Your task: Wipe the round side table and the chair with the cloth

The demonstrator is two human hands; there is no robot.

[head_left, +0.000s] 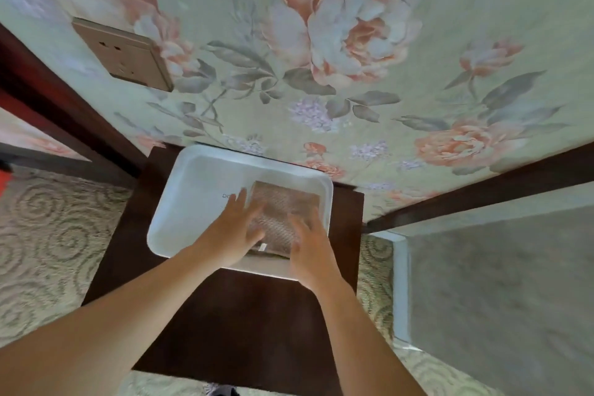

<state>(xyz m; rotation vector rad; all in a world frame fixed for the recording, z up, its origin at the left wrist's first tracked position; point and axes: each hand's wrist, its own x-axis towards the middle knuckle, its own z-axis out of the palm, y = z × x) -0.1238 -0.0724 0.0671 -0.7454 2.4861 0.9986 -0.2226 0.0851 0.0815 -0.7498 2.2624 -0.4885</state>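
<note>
A folded brownish cloth (283, 212) lies in the right half of a white tray (193, 190). The tray stands on a dark wooden surface (244, 315) against the flowered wall. My left hand (234, 228) rests flat with spread fingers on the cloth's left edge. My right hand (310, 247) lies on the cloth's right near corner, fingers apart. Neither hand visibly grips the cloth. A small white tag (263, 246) shows at the cloth's near edge. No round side table or chair is recognisable in the head view.
A wall socket (125, 56) sits on the floral wallpaper at upper left. Dark wooden trim (64, 112) runs down the left, and a dark rail (482, 190) on the right. A grey padded surface (501, 299) fills the right. Patterned carpet (48, 235) lies below.
</note>
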